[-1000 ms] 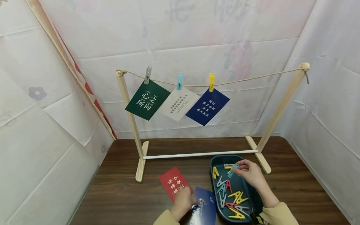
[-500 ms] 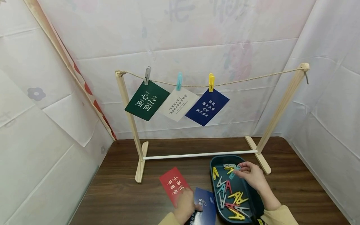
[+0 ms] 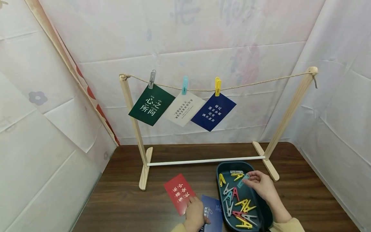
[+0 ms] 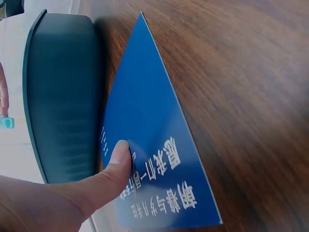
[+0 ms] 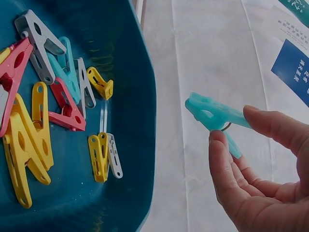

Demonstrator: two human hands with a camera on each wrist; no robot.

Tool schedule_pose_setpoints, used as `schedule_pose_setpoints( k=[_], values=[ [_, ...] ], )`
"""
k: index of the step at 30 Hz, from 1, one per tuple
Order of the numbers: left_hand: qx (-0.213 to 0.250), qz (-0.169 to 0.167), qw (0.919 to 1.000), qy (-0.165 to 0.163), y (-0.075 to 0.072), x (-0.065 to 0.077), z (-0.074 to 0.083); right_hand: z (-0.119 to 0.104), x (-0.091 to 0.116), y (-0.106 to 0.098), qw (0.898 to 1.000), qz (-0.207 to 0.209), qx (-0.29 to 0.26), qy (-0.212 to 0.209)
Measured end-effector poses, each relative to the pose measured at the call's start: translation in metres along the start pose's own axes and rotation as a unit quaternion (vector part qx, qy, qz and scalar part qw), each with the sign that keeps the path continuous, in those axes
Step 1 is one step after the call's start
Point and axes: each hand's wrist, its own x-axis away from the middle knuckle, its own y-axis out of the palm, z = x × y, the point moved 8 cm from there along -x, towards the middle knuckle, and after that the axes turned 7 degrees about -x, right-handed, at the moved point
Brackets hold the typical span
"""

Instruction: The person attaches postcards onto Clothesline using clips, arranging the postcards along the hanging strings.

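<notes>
My right hand point(image 3: 262, 185) pinches a light blue clothespin point(image 5: 212, 112) between thumb and fingers, beside and above the tray's right side. My left hand point(image 3: 195, 214) lies low over two cards. Its fingers reach onto the lower right edge of a red card point(image 3: 177, 193) with white characters. Its thumb point(image 4: 120, 159) rests on a blue card point(image 4: 145, 92) with white writing. Several grey, red, yellow and light blue clothespins lie in the dark teal tray point(image 3: 219, 195). Along the rope point(image 3: 261, 82) hang a green card point(image 3: 150, 112), a white card point(image 3: 184, 111) and a dark blue card point(image 3: 214, 112), each from one clothespin.
A wooden stand with a left post point(image 3: 138, 137) and a right post point(image 3: 290, 116) holds the rope. A white crossbar point(image 3: 203, 160) joins its feet behind the tray. White cloth point(image 3: 203, 38) surrounds the brown table point(image 3: 116, 199).
My left hand has shifted a little right and down, its fingers now straighter on the red card. My right hand has moved slightly right and down, still pinching the clothespin.
</notes>
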Motion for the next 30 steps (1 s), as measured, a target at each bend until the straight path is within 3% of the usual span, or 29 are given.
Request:
schedule_pose_setpoints(
  k=[8, 16, 23, 30],
  values=[
    [0.071, -0.059, 0.9957, 0.006, 0.005, -0.002, -0.001, 0.004, 0.002, 0.001, 1.0, -0.001, -0.015, 0.005],
    [0.107, -0.082, 0.9907, 0.01, 0.009, -0.002, -0.003, 0.008, 0.002, 0.002, 1.0, -0.002, -0.018, 0.014],
    [0.144, -0.065, 0.9872, 0.026, 0.006, -0.003, -0.007, 0.01, 0.002, 0.003, 0.999, -0.005, -0.026, 0.017],
    [0.197, -0.067, 0.9781, 0.013, 0.005, -0.002, -0.015, 0.011, 0.002, 0.004, 0.999, -0.007, -0.03, 0.019]
  ],
)
